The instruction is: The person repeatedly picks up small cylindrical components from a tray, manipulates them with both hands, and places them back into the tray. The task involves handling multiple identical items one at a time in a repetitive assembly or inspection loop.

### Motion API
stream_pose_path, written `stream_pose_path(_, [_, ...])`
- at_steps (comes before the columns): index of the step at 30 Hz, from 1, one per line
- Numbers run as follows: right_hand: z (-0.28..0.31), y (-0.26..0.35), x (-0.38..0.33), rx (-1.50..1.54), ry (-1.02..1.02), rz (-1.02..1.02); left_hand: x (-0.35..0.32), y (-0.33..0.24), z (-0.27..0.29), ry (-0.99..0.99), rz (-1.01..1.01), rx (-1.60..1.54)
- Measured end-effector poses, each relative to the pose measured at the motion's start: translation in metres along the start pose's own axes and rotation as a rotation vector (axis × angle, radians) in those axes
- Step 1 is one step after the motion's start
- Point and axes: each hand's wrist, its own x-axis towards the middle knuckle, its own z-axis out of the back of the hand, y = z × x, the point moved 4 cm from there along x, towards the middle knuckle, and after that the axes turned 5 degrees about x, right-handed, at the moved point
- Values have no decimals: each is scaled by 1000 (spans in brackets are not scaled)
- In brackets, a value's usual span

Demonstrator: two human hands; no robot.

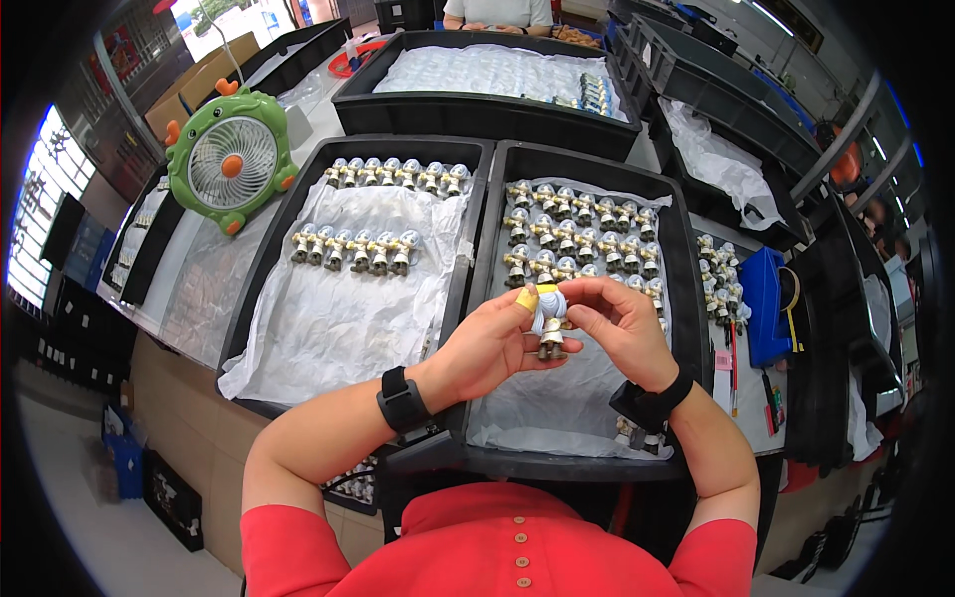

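Above the right-hand tray I hold a small figurine [550, 343] upright, with pale bluish-white hair, a white outfit and dark boots. My left hand [482, 348] is closed around its left side, and a yellow covering shows on the fingers at its head. From the other side my right hand [629, 333] pinches the figurine with thumb and fingertips. Beneath my hands, the right tray [587, 162] is lined with white paper and carries rows of similar figurines [564, 236]. My hands hide part of those rows.
On the left, a black tray [343, 149] bears two rows of figurines [355, 251]. A green fan [234, 164] stands beyond it. Another tray [448, 117] lies across the back, near a seated person. To the right are a blue box [764, 308], pens [734, 368] and more figurines [718, 279].
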Motion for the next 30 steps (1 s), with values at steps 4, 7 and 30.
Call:
stream_pose_path(4, [-2, 7, -2, -88, 106, -34, -1, -1, 2, -48, -22, -8])
stream_pose_path(7, [-10, 17, -4, -294, 153, 121, 1, -4, 0, -27, -51, -5])
stream_pose_path(30, [-14, 18, -4, -391, 97, 198, 1, -4, 2, -37, -89, -50])
